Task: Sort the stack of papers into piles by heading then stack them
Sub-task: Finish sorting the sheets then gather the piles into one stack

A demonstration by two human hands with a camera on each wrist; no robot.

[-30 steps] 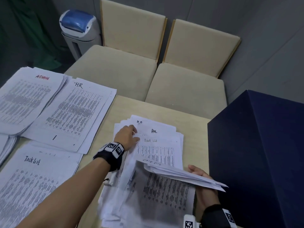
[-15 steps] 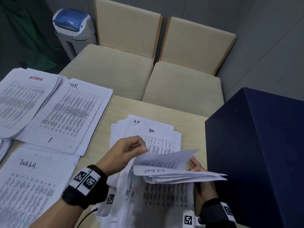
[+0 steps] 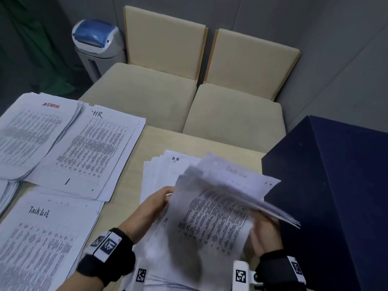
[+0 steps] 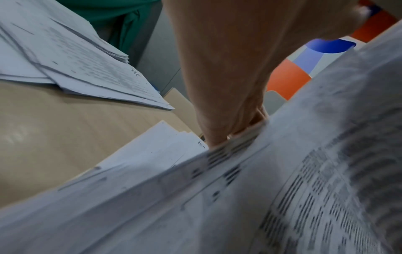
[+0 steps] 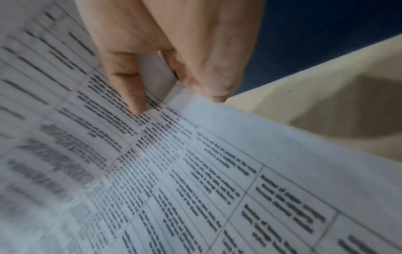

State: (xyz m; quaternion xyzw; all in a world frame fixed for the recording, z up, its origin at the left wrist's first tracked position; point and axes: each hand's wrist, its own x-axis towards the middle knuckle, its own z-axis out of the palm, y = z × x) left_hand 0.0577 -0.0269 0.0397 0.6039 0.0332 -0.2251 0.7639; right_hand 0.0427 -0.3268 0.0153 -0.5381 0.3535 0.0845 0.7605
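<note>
While both hands lift sheets (image 3: 212, 217) (blurred) — three piles lie left.

Three sorted piles (image 3: 69, 148) at left of frame on the desk (image 3: 130, 164), unsorted stack (image 3: 165, 175) at centre, box (image 3: 336, 196) at right, chairs (image 3: 189, 85) behind.

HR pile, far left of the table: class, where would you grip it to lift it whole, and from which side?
Take the HR pile by its right long edge, from the bare table side; the ADMIN pile overlaps its left edge.
</note>
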